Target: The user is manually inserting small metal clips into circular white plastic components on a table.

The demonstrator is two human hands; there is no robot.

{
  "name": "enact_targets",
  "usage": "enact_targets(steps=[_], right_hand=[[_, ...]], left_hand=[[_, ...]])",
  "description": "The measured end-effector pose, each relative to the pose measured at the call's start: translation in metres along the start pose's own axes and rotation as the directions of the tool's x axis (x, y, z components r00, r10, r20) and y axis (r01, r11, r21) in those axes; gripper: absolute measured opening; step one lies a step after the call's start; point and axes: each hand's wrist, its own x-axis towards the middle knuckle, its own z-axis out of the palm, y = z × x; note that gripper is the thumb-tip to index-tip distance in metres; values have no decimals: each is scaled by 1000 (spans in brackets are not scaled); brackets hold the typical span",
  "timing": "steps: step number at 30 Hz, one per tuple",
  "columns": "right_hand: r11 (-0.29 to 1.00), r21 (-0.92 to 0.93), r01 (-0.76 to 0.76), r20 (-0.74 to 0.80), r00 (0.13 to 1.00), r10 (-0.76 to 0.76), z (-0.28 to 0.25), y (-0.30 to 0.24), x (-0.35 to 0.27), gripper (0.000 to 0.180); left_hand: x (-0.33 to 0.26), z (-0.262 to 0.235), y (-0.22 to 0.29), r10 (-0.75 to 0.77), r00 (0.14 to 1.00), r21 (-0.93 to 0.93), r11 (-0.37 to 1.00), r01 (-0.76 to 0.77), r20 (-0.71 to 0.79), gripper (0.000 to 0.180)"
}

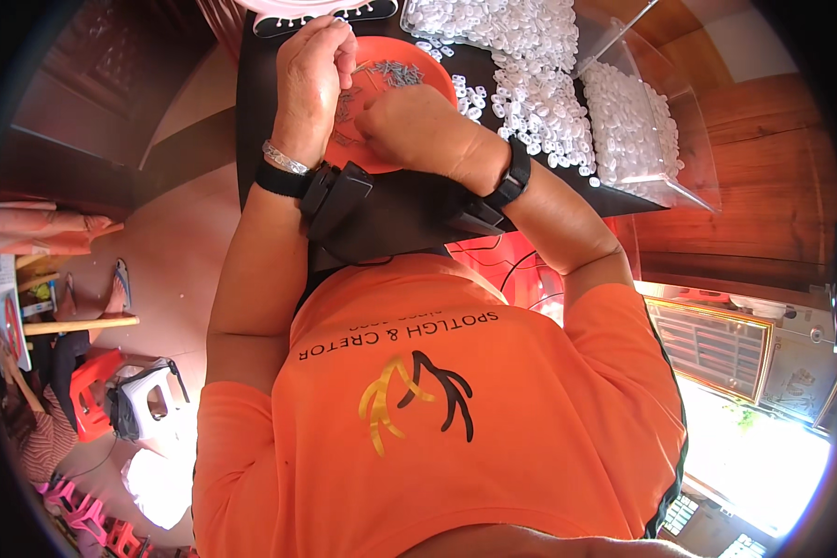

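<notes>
My left hand (pixel 314 79) is raised over the left side of a round orange-red plate (pixel 441 84), its fingers curled together. Whatever they pinch is hidden, though a small whitish spot shows by the fingertips. Above the plate's middle my right hand (pixel 414 128) is closed, knuckles up, its fingertips turned inward toward the plate. I cannot make out what it holds. A pile of small grey metal pins or screws (pixel 400 73) lies in the plate beyond my right hand, with more scattered near my left hand.
Small white plastic pieces (pixel 539 102) with holes are heaped on the dark table (pixel 390 219), right of the plate. More fill a clear container (pixel 632 130) at the right edge. A pale pink round object (pixel 293 6) stands at the back. Another person (pixel 51 418) and stools (pixel 93 395) are at left.
</notes>
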Motion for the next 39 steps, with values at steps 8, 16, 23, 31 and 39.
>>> enact_targets(steps=[8,16,23,31,39], right_hand=[[982,185,41,11,999,-43,2,14,-4,18],[579,814,-48,-164,937,308,-14,43,-9,19],[159,967,199,-245,898,365,-24,50,-10,15],[158,948,276,-317,855,410,-24,43,-12,12],[135,963,232,-267,881,392,-25,42,-15,15]], left_hand=[[-7,7,3,-51,994,-118,991,63,101,25],[-13,12,6,-124,974,-119,982,149,191,24],[-13,19,0,-192,954,-73,974,214,232,23],[-13,21,-5,-226,946,-32,970,239,234,24],[-17,26,-7,-226,948,-50,969,243,225,26]])
